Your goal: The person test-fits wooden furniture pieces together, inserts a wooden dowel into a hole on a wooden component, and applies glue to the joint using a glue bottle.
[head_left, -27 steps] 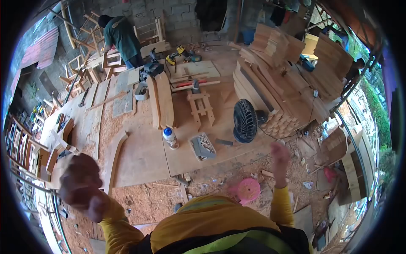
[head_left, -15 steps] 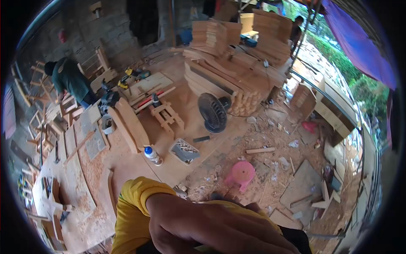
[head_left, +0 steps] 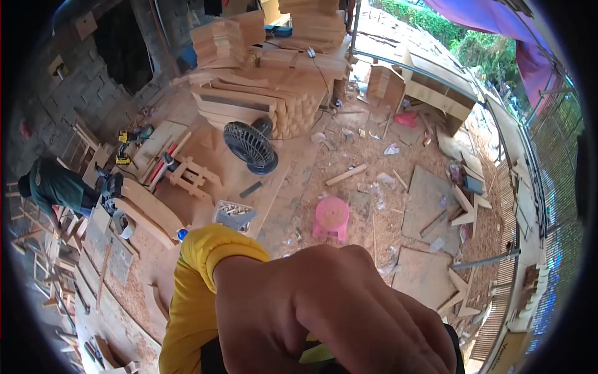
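Note:
My left hand fills the lower middle of the head view, close to the camera, below a yellow sleeve. Its fingers are bent and pressed together, pointing down; the tips are out of sight, and whatever they hold, if anything, is hidden. Dark cloth with a yellow-green patch shows beneath the hand. Past the knuckles, a pink plastic stool stands on the littered floor. A blue bottle cap peeks out beside the sleeve. My right hand does not appear.
A black fan stands before stacked curved wooden pieces. Near it are a tray of small parts and a wooden frame. A bent-over co-worker is at the left. Boards and scraps cover the right floor.
The view has swung rightward and down, so the fan, stool and wood stacks appear further left and higher. My left hand has risen in view, with its knuckles more bent. The bottle is now mostly covered.

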`<state>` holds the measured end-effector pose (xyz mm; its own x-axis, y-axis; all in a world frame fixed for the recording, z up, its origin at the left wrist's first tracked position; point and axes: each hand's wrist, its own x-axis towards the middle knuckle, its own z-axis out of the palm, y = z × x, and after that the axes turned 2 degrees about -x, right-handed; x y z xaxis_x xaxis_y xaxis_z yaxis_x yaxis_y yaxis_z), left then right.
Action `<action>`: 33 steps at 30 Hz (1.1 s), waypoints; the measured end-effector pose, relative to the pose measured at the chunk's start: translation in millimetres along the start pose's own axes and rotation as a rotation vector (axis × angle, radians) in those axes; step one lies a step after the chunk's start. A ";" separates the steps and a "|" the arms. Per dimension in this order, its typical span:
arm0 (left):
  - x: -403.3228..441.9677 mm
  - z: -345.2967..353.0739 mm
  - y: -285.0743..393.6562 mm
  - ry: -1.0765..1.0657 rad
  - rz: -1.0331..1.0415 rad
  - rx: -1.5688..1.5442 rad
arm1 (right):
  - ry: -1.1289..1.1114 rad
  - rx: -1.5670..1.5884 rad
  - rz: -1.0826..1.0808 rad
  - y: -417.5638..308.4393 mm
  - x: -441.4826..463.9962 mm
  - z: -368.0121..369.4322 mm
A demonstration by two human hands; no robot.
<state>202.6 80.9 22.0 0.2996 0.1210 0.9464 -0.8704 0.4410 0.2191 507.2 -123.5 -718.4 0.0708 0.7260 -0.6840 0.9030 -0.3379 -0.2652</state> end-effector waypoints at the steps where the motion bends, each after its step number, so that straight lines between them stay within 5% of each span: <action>1: -0.1 -2.6 -0.5 -0.011 -0.014 0.010 | -0.004 -0.014 0.000 -1.5 2.6 4.7; 8: 1.5 -28.2 19.4 -0.040 -0.103 0.153 | 0.010 -0.084 0.043 20.4 74.5 39.9; 9: -2.2 -31.7 27.8 -0.041 -0.149 0.198 | 0.037 -0.043 0.029 23.3 92.5 29.1; 10: -7.0 -37.4 39.9 -0.012 -0.241 0.251 | 0.090 -0.331 -0.268 17.9 67.4 -15.6; 11: -26.9 -44.2 57.3 0.078 -0.376 0.319 | 0.090 -0.470 -0.281 4.6 71.3 -32.5; 12: -49.5 -55.4 72.6 0.186 -0.502 0.375 | -0.001 -0.173 -0.168 2.9 80.2 -47.3; 15: -153.4 -86.7 96.3 0.796 -0.626 0.721 | 0.074 -0.429 -0.261 -7.1 101.9 -69.3; 17: -261.0 -119.0 97.7 1.215 -0.508 1.167 | -0.027 -0.377 -0.148 -15.1 115.5 -81.1; 19: -384.0 -122.8 104.7 1.734 -0.142 1.251 | -0.136 -0.368 -0.171 -18.0 124.3 -93.8; 21: -500.4 -94.2 119.8 2.134 -0.101 1.504 | -0.240 -0.415 -0.230 -30.6 116.4 -124.4; 23: -626.1 -57.4 128.0 2.269 0.106 1.951 | -0.198 -0.322 -0.127 -9.8 161.4 -110.4; 24: -635.3 -31.6 120.7 2.382 0.011 2.234 | -0.183 -0.167 -0.021 17.6 214.9 -63.0; 25: -651.3 -10.8 118.2 2.477 -0.149 2.519 | -0.215 -0.357 -0.119 35.4 220.9 -82.0; 26: -670.3 4.7 122.5 2.483 0.051 2.681 | -0.249 -0.541 -0.228 44.8 247.6 -105.4; 27: -645.0 20.3 117.0 2.820 -0.331 2.679 | -0.121 -0.722 -0.512 50.2 260.4 -118.3; 29: -641.8 38.0 124.1 3.194 -0.760 2.761 | 0.201 -0.556 -0.723 -17.6 238.8 -196.8; 30: -656.6 53.0 130.0 3.332 -1.131 2.529 | 0.310 -0.101 -0.782 -31.0 258.1 -212.0; 31: -677.8 62.4 134.9 3.433 -1.466 2.242 | 0.227 -0.295 -0.707 -72.7 262.7 -244.6; 33: -700.9 52.2 145.6 3.976 -1.262 1.477 | 0.248 -0.117 -0.653 -126.7 299.3 -278.5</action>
<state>-154.5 14.0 -597.0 -0.9041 -0.3844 0.1868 -0.3682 0.9224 0.1163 532.0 303.4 -700.2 -0.4185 0.8783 -0.2311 0.8325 0.2693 -0.4841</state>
